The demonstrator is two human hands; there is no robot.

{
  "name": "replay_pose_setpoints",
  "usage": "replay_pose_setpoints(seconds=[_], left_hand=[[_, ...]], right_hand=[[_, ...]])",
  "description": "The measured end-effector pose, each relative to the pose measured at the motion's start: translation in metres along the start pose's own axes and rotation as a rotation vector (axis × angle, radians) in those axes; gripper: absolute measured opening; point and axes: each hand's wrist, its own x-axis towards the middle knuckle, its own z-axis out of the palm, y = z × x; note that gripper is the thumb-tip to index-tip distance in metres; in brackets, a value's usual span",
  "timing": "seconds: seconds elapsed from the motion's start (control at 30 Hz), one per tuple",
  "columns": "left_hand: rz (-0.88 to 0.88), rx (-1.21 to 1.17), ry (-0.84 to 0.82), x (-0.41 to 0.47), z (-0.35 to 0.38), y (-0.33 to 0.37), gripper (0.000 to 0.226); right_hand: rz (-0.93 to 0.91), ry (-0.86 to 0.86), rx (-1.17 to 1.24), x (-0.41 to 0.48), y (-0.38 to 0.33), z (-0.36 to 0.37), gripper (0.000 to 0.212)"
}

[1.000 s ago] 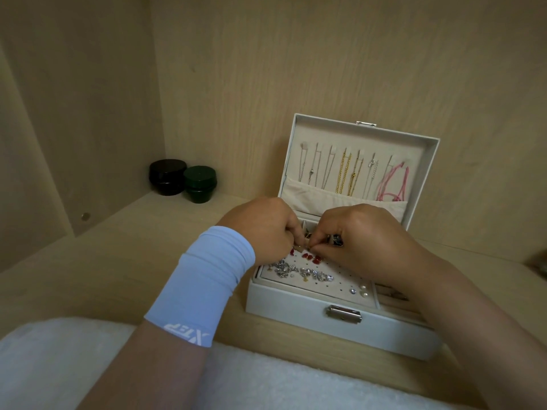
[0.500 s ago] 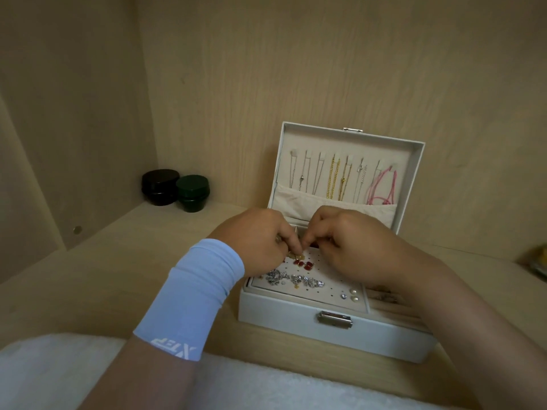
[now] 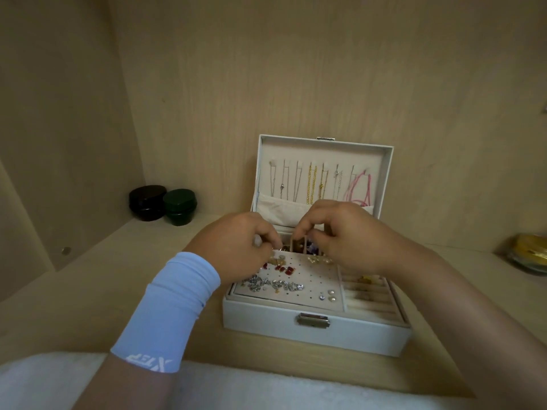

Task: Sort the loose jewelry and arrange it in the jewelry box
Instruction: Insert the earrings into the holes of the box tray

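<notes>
A white jewelry box stands open on the wooden shelf, its lid upright with several necklaces hanging inside. The perforated earring panel carries a row of silver earrings, red ones and pearl studs. My left hand, in a light blue wrist sleeve, pinches a small earring at the panel's back left edge. Over the small back compartments, my right hand has its fingers curled and pinches a tiny piece that I can barely make out.
Ring rolls fill the box's right side. A black jar and a green jar sit in the shelf's back left corner. A yellow object in a clear dish lies at the far right. White fabric covers the near edge.
My hands were pinched together over the earring panel and have drawn a little apart. The view has pulled back and tilted up.
</notes>
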Motion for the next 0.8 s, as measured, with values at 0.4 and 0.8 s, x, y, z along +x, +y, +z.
replay_pose_setpoints(seconds=[0.4,0.8], left_hand=[[0.221,-0.044,-0.104,0.045,0.052,0.129,0.014],[0.207,0.463,-0.480,0.093,0.139,0.185,0.016]], right_hand=[[0.393,-0.164,-0.072,-0.109,0.108,-0.086,0.016],[0.436,-0.266,-0.011,-0.120,0.161,-0.065,0.012]])
